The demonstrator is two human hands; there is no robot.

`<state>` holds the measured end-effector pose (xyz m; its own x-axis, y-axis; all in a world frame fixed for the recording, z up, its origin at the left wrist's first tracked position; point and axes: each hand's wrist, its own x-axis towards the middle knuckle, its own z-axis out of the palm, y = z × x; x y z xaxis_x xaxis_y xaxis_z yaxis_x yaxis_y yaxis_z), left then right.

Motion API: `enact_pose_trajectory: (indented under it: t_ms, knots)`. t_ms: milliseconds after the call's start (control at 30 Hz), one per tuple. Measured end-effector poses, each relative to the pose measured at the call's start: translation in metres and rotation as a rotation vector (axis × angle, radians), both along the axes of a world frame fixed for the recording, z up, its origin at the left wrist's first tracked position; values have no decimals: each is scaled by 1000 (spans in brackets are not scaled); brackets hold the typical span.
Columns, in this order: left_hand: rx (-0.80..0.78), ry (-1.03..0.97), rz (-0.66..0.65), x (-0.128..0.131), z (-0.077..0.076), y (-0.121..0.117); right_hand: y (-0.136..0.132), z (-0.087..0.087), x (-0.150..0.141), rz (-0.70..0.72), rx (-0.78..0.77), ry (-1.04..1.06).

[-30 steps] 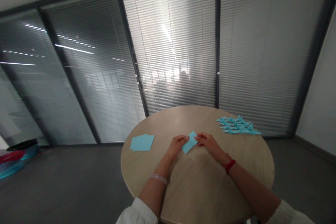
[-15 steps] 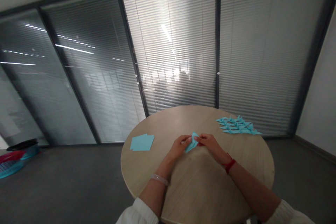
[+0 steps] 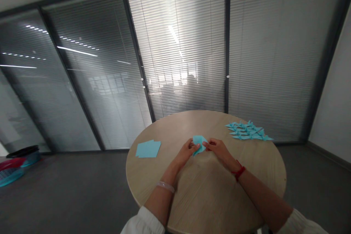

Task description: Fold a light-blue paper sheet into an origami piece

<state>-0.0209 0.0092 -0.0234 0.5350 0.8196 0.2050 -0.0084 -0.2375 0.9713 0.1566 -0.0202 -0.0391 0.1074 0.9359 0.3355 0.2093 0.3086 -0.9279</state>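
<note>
A partly folded sheet of light-blue origami paper point(image 3: 198, 140) is held between my two hands over the middle of the round table. My left hand point(image 3: 188, 150) pinches its left side, thumb on the near face. On the right edge, the thumb and fingers of my right hand point(image 3: 217, 147) are closed. Fingers behind the paper are partly hidden. Left of my hands lies a small stack of flat light-blue paper sheets point(image 3: 148, 149). Several folded blue paper cranes point(image 3: 248, 131) sit grouped in rows at the table's far right.
The round wooden table point(image 3: 219, 204) stands close to a glass partition with blinds point(image 3: 181, 44). On the floor at far left are a blue basket with something red point(image 3: 12, 172) and a dark-topped blue one point(image 3: 30, 156). A white wall point(image 3: 334, 98) is at right.
The paper between my hands has opened out from a narrow folded shape to a wider one, its upper part now spread to the left. Both hands have shifted only slightly.
</note>
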Motion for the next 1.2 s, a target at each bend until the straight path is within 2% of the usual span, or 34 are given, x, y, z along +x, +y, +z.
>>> enact_pose_trajectory:
  t_ms: [133, 333, 500, 767, 1067, 1200]
  knots:
    - [-92, -143, 21, 1, -1, 1, 3, -2, 2, -14, 3, 75]
    - [-285, -260, -27, 4, -2, 1, 8, -8, 7, -120, 107, -3]
    - [-345, -326, -71, 3, -3, 1, 13, -13, 10, -123, 125, 29]
    - [-292, -270, -90, 1, -8, 4, 7, -10, 5, -93, 155, -17]
    - [-202, -211, 137, 3, -8, 6, -6, -1, -4, -146, 219, -187]
    - [-183, -218, 160, 4, -7, 6, -7, -2, -5, -200, 287, -311]
